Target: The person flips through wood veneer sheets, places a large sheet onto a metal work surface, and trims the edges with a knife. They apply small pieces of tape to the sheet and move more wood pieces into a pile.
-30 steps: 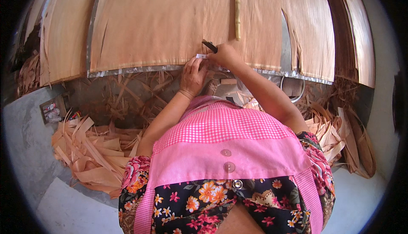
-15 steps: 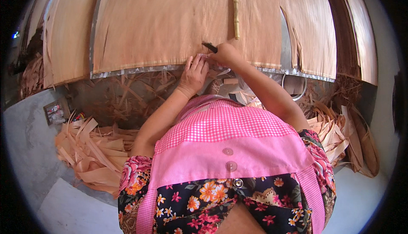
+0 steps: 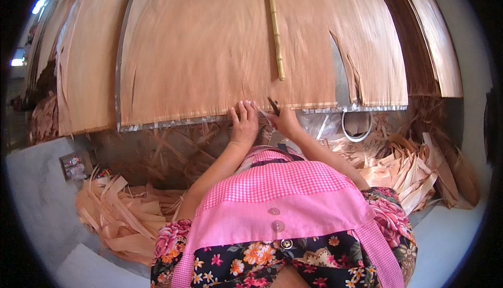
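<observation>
The left hand (image 3: 244, 126) lies outstretched on the near edge of the wood-veneer sheet (image 3: 220, 52) (its far end cut off), while the right hand (image 3: 286, 122) grasps a dark tool (image 3: 273, 105), partly hidden, beside that edge.

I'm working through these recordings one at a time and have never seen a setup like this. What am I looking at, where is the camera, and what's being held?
There is no machine: these are a person's own bare hands. The camera sits on the person's head and looks down, so the pink apron fills the lower part. Its wide fisheye lens bends straight edges near the rim.

Ahead is a large, thin, wood-like sheet with a bamboo-like stick lying on it. The left hand rests its fingers at the sheet's near edge. The right hand grips a dark, slim tool; a thin whitish strip shows between the hands.
</observation>
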Demonstrator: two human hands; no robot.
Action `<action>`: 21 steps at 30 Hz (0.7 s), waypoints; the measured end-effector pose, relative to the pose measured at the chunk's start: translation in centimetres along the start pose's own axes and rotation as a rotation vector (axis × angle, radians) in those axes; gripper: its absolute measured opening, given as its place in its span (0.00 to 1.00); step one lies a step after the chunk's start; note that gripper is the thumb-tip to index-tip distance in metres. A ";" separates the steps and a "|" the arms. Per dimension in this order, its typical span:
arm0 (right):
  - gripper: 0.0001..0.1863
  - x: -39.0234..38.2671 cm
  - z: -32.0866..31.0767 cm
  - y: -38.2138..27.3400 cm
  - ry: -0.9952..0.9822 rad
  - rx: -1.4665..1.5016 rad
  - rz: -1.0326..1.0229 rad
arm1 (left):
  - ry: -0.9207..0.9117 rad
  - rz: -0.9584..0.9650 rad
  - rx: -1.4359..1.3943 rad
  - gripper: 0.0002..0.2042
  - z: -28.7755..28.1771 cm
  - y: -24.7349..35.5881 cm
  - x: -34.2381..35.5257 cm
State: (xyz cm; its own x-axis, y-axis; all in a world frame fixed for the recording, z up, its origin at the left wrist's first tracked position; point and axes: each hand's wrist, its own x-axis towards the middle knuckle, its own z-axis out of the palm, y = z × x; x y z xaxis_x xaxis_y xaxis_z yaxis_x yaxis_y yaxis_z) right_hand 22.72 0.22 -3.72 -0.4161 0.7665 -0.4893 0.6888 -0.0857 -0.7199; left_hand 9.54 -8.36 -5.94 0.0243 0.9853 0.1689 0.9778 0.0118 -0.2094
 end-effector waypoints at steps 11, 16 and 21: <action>0.15 7.6 -3.1 -8.7 -0.076 0.297 0.062 | 0.133 -0.072 -0.818 0.30 -3.6 -6.8 5.1; 0.16 8.2 -0.9 -7.4 0.003 -0.153 -0.208 | -0.027 0.121 -0.383 0.32 -0.9 -8.3 5.6; 0.14 6.7 -9.5 -13.8 -0.269 -0.333 -0.048 | -0.085 0.070 -0.464 0.27 0.1 -11.5 6.9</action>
State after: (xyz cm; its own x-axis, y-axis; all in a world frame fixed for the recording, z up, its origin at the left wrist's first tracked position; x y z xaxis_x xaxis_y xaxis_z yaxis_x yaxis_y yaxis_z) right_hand 16.09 12.56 7.61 -0.5618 0.5673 -0.6021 0.8008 0.1903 -0.5680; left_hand -1.53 -1.67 -2.49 0.0951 0.9917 0.0866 0.9645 -0.1133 0.2386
